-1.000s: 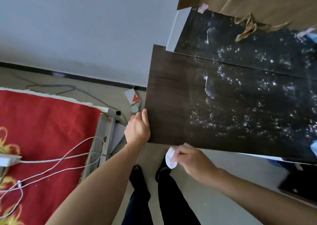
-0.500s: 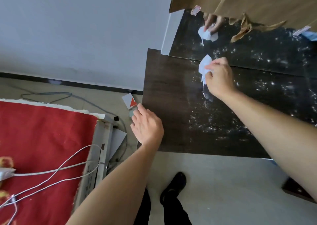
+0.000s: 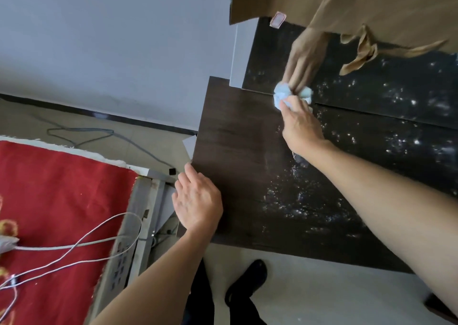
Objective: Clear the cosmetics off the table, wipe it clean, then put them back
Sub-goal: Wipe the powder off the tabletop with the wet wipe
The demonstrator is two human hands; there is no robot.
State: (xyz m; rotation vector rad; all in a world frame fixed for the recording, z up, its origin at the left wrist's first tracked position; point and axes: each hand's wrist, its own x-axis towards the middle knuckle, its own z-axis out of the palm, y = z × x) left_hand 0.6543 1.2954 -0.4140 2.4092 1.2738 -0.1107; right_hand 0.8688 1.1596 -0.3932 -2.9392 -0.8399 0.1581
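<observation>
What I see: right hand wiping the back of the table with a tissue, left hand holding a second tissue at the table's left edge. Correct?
Not quite: in the head view the left hand is empty, fingers straight, at the table's left edge. The right hand does grip a tissue at the back of the table.

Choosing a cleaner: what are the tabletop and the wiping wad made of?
Dark brown tabletop: likely wood-grain laminate or veneer, semi-matte; streaky grain shows. Crumpled white wad pinched by the right hand: thin paper tissue or wet wipe, judging by soft creases.
</observation>
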